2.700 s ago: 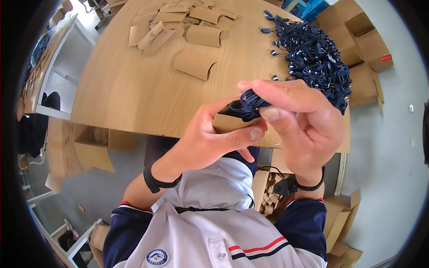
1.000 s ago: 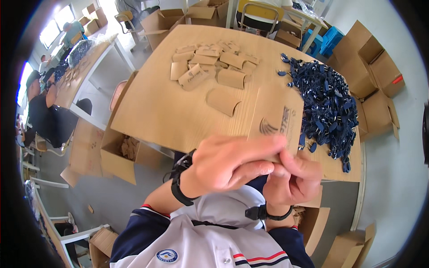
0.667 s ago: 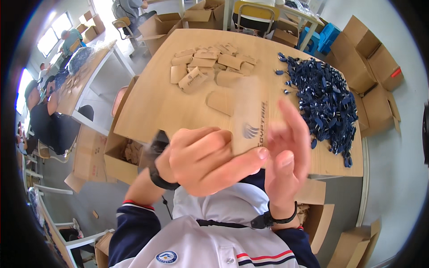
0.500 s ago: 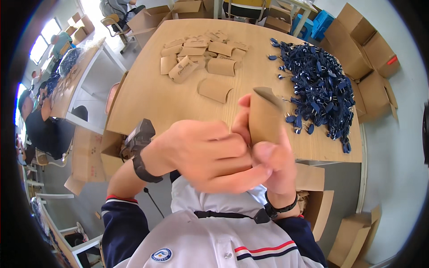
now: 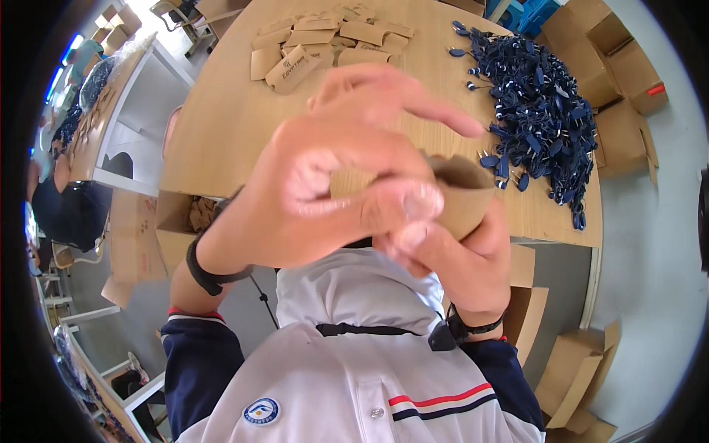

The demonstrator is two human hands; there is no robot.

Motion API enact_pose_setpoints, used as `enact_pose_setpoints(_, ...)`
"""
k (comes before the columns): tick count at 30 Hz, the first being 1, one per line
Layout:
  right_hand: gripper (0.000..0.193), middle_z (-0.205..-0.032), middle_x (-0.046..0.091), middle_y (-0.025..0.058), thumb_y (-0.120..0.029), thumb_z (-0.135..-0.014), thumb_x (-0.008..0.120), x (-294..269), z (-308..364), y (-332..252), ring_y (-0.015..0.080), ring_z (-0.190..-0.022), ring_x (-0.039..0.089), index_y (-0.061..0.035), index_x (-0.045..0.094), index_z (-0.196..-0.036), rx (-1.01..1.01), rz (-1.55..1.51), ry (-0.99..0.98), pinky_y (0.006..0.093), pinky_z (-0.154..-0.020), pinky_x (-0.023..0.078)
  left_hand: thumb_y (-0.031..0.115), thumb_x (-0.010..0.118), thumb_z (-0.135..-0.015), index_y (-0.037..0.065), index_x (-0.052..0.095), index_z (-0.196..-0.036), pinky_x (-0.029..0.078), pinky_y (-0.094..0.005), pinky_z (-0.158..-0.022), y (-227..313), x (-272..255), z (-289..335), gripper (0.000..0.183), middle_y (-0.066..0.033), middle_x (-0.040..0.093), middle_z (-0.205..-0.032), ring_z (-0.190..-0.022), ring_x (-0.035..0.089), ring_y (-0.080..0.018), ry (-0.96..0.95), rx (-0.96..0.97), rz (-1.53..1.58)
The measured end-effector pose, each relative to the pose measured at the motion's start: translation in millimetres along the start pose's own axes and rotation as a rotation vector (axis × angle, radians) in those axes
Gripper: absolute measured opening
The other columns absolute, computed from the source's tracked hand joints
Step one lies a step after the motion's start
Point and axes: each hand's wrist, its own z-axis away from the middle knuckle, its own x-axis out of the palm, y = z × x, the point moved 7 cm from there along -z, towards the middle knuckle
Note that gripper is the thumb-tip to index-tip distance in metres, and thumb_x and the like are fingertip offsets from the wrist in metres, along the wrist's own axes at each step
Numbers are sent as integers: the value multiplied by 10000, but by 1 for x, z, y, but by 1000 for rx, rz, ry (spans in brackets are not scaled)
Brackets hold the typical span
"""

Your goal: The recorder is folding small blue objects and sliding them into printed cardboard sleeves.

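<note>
A brown kraft pillow box [image 5: 471, 210] is held above the near table edge, its curved open end facing up. My right hand [image 5: 469, 269] wraps around it from below and the right, thumb pressed at its lower left. From the left, my left hand [image 5: 347, 159] pinches thumb and forefinger together at the box's left edge, with another finger stretched out to the right over it. Whatever lies between those fingertips is hidden. Beyond my left hand lies a group of similar flat brown pillow boxes [image 5: 295, 68], some printed.
A large heap of dark blue earphones with coiled cords [image 5: 543, 111] covers the right of the wooden table [image 5: 221, 111]. Open cardboard cartons [image 5: 628, 81] stand at the right, another carton [image 5: 173, 229] at the left. Other people sit at a side table [image 5: 111, 140].
My left hand has risen and opened out from a curled shape into a pinch by the box. The box has tilted, showing its open end. The view has shifted slightly.
</note>
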Motion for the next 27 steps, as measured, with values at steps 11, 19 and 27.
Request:
enact_pose_setpoints(11,441,-923,648,108,-33,-617,766,-10,-2,-19,333,-831,642,-46,615,-1032,-479,1007,-113,364,-712,533,100,752,-750,58,460,-1162,331,-329,-1018,-37,53,21,507,-148,315,-1417,-1202,401,-167,231,-507,1015)
enact_pose_setpoints(19,367,-1056,627,105,-80,-853,645,-20,1,4,175,-902,620,16,520,-1185,-119,490,-93,279,-784,488,275,767,-756,49,393,-1291,301,-422,-1062,-16,32,26,690,-177,336,-1424,-1285,391,-266,289,-160,21)
enact_pose_setpoints(27,465,-1201,517,150,-3,-933,494,-26,2,13,204,-1091,529,15,319,-1363,-304,335,159,309,-937,432,31,660,-811,84,384,-1089,473,-352,-733,10,57,27,396,-218,640,-1136,-917,645,-321,572,360,-669)
